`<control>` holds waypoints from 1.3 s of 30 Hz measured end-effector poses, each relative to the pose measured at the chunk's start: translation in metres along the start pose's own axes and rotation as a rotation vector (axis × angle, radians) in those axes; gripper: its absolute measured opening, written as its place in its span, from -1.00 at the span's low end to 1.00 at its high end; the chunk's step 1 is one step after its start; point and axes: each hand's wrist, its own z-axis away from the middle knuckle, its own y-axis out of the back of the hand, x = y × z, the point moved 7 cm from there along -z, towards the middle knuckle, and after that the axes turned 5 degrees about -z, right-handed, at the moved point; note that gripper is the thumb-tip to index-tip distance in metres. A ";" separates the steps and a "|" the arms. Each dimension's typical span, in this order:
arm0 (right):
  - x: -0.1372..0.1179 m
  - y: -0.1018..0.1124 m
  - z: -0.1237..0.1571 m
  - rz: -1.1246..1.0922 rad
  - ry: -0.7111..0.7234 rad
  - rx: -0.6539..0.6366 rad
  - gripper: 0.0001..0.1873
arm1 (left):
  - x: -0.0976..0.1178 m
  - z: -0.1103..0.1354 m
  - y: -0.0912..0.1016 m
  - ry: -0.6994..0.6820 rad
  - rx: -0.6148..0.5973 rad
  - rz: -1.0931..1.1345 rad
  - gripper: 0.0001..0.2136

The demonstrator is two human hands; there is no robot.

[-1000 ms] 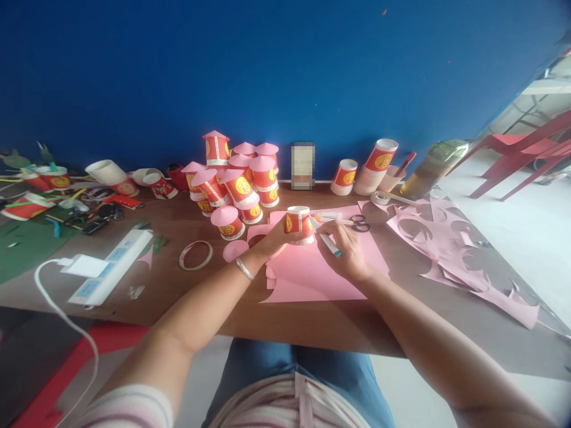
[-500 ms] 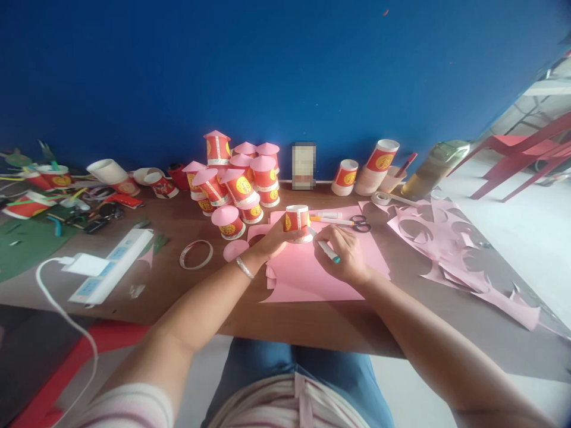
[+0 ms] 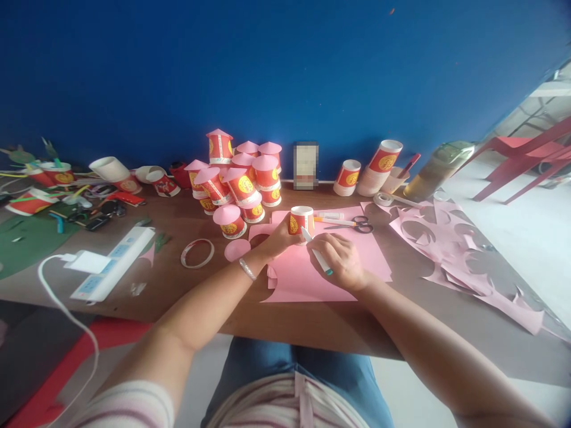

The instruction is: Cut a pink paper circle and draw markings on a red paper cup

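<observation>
My left hand (image 3: pixel 282 236) is closed around the left side of a red and white paper cup (image 3: pixel 302 220) with yellow emblems, its open rim facing up. In my right hand (image 3: pixel 338 257) is a white pen-shaped marker (image 3: pixel 322 262) with a teal end. Its pointed white end is at the front of the cup; whether it touches cannot be made out. Beneath both hands lie sheets of pink paper (image 3: pixel 312 288). To the left stand stacked paper cups (image 3: pixel 241 185) topped with pink paper cones.
Scissors (image 3: pixel 363 224) and another marker (image 3: pixel 329 216) lie behind my right hand. Pink paper scraps (image 3: pixel 450 244) cover the right side. On the left are a tape ring (image 3: pixel 197 254) and a power strip (image 3: pixel 113 261). A bottle (image 3: pixel 439 169) and spare cups (image 3: pixel 347 178) stand at the back.
The cup has turned slightly in my left hand and shifted a little right. The marker tip has moved left onto or before the cup's front. The whole view has shifted slightly.
</observation>
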 end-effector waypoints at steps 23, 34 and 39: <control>0.005 -0.004 0.002 0.030 -0.029 -0.042 -0.76 | 0.004 0.002 -0.008 0.007 -0.017 0.003 -0.38; -0.002 -0.006 -0.001 0.019 -0.025 -0.045 -0.84 | 0.005 0.001 -0.002 0.017 0.048 -0.086 -0.42; -0.003 -0.005 -0.002 0.021 -0.025 -0.045 -0.84 | 0.003 0.000 -0.003 0.057 0.031 -0.035 -0.36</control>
